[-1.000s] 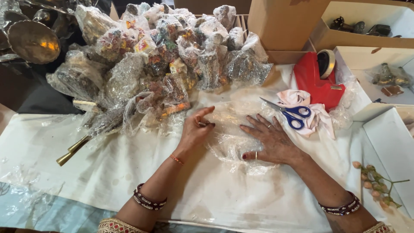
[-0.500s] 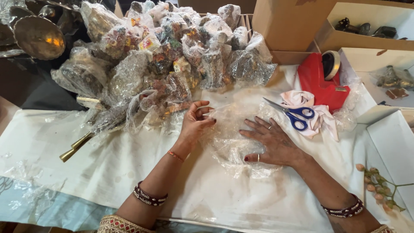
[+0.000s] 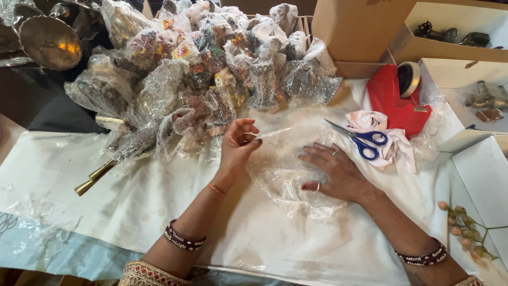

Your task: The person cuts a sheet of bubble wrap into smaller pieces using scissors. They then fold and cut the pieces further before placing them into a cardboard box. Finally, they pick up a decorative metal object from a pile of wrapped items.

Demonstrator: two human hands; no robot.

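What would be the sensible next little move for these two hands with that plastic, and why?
Probably the left hand draws its pinched edge of the clear wrap over toward the middle. Its fingertips are raised off the cloth, gripping a thin strip of the film, while the right hand lies flat on the wrap, pinning it down. Whether anything sits under the wrap cannot be told.

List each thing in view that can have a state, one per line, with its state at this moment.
Left hand: raised, fingers pinching a strip of clear tape.
Right hand: flat, pressing on the clear plastic wrap.
Clear plastic wrap: spread on the table, crumpled.
Scissors: shut, lying on a cloth.
Tape dispenser: upright, roll loaded.
Cardboard box: open.
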